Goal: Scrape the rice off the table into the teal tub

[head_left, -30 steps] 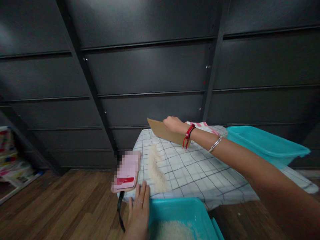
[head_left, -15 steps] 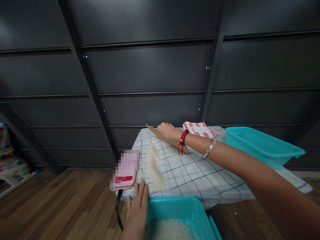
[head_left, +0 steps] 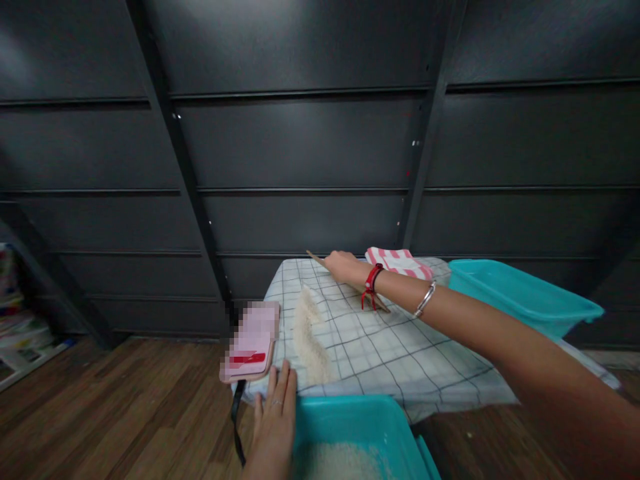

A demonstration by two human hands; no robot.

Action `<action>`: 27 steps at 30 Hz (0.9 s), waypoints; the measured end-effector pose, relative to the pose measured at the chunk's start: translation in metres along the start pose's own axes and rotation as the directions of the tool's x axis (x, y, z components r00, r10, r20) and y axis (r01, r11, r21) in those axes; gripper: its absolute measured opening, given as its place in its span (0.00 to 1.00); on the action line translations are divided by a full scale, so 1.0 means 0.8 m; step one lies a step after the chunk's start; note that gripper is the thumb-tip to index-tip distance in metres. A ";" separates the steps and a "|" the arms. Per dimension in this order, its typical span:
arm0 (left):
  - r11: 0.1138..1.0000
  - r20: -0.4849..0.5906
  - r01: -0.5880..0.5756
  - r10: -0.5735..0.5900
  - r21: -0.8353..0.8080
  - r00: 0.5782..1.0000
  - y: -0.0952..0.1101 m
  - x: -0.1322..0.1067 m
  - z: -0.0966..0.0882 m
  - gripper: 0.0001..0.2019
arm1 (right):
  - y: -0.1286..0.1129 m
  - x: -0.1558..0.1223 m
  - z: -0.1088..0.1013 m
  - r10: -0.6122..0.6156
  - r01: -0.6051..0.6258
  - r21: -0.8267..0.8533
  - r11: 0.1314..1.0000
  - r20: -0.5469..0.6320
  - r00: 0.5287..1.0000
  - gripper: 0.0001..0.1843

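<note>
My right hand [head_left: 346,267] is closed on a flat piece of brown cardboard [head_left: 376,302], tilted over the far part of the checked cloth [head_left: 390,340]. Left of the cardboard, a long strip of white rice [head_left: 309,333] lies on the cloth. Fingers stretched out, my left hand [head_left: 277,407] rests at the near left edge of the cloth, beside the left wall of a turquoise basin [head_left: 360,407]. More rice [head_left: 345,461] lies inside that basin, just below the cloth's near edge. My right palm and thumb are mostly hidden.
A pink phone [head_left: 253,340] with a black strap lies at the cloth's left edge. Beyond my right wrist is a folded pink-and-white striped cloth [head_left: 397,261]. A second turquoise basin [head_left: 525,293] stands at the right. Dark panels [head_left: 300,147] rise behind.
My right hand and the cardboard have shifted slightly right, away from the rice strip, and the cardboard looks more edge-on. My left hand stays where it was.
</note>
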State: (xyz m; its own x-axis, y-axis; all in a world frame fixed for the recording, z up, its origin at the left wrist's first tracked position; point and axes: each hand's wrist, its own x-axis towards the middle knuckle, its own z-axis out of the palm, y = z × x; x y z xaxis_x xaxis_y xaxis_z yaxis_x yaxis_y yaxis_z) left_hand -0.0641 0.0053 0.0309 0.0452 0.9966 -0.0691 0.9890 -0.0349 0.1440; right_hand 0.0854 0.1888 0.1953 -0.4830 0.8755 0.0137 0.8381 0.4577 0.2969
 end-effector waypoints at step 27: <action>1.000 -0.046 -0.006 0.005 -0.026 0.999 -0.012 0.009 0.016 0.35 | 0.098 -0.052 -0.024 0.254 -0.249 0.054 0.967 -0.103 0.962 0.20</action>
State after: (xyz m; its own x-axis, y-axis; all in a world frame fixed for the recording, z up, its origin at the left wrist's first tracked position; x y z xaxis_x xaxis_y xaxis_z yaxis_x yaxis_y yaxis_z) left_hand -0.0717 0.0122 0.0165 0.0433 0.9988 -0.0225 0.9846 -0.0388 0.1702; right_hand 0.1666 0.1855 0.2363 -0.2781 0.9421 0.1872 0.9445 0.2327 0.2321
